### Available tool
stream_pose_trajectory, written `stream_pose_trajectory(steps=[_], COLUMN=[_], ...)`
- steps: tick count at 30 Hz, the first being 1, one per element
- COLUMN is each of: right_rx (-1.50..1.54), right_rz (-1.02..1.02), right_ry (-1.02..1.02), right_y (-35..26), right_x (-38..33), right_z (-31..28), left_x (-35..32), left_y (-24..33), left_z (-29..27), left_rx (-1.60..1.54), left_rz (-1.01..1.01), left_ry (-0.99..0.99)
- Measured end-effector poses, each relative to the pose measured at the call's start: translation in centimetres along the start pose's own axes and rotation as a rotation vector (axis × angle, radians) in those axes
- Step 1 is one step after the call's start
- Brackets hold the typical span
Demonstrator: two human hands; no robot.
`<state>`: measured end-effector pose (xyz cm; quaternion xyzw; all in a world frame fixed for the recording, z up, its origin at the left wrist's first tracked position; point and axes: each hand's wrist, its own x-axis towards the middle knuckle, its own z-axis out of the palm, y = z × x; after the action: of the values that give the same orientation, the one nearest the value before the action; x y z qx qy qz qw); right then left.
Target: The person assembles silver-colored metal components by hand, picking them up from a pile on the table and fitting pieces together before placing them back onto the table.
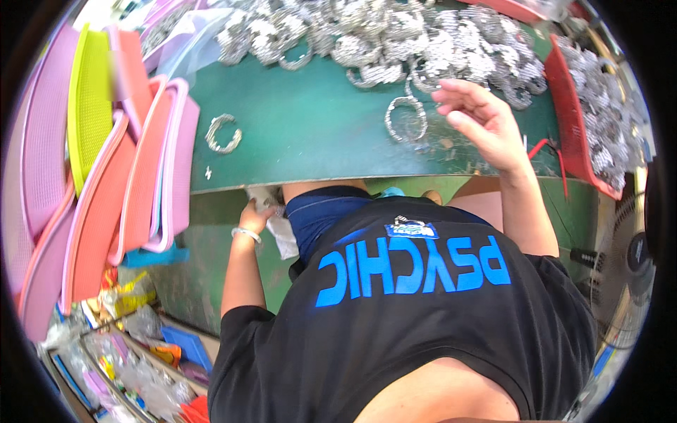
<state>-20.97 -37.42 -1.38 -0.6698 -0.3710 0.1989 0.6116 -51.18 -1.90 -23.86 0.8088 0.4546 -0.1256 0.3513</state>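
Note:
My right hand [486, 127] is raised over the right part of the green table [296, 134], its fingers apart and holding nothing. Just left of its fingertips lies a coiled silver link band [406, 120], with one end running up toward a large heap of similar silver bands [395, 42]. Another curved silver band [223, 134] rests alone on the left of the table. Below the front edge, beside my thigh, my left hand [255, 216] closes on a crumpled whitish thing [283, 237]; its kind is unclear, and the fingers are partly hidden.
Stacked pink, coral and lime plastic baskets [92, 106] stand at the left. A red basket [575, 120] full of silver bands borders the table's right side. Red-handled pliers [562, 166] lie beside it. A fan [620, 268] is at the right, and cluttered bins [134, 352] sit lower left.

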Motion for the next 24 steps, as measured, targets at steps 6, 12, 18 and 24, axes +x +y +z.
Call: stream_pose_trajectory(steps=[6,12,18,24], right_rx=[-0.445,-0.718,-0.733,-0.514], right_rz=[0.032,0.066,-0.076,-0.159], right_ry=[0.048,0.044,0.150,0.123], right_y=[0.0,0.9,2.8,0.8], right_x=[0.1,0.7,1.2,1.1], right_z=[0.3,2.9,3.4,3.2], left_x=[-3.3,-11.4,-13.4,-11.9], left_y=[7.8,17.4,21.2,27.1], left_z=[-2.0,-5.6,-5.7,-4.0], left_rx=[0.281,0.214,-0.428,-0.758], left_rz=[0.259,0.450,0.590,0.574], left_ry=[0.055,-0.220,-0.464,-0.421])
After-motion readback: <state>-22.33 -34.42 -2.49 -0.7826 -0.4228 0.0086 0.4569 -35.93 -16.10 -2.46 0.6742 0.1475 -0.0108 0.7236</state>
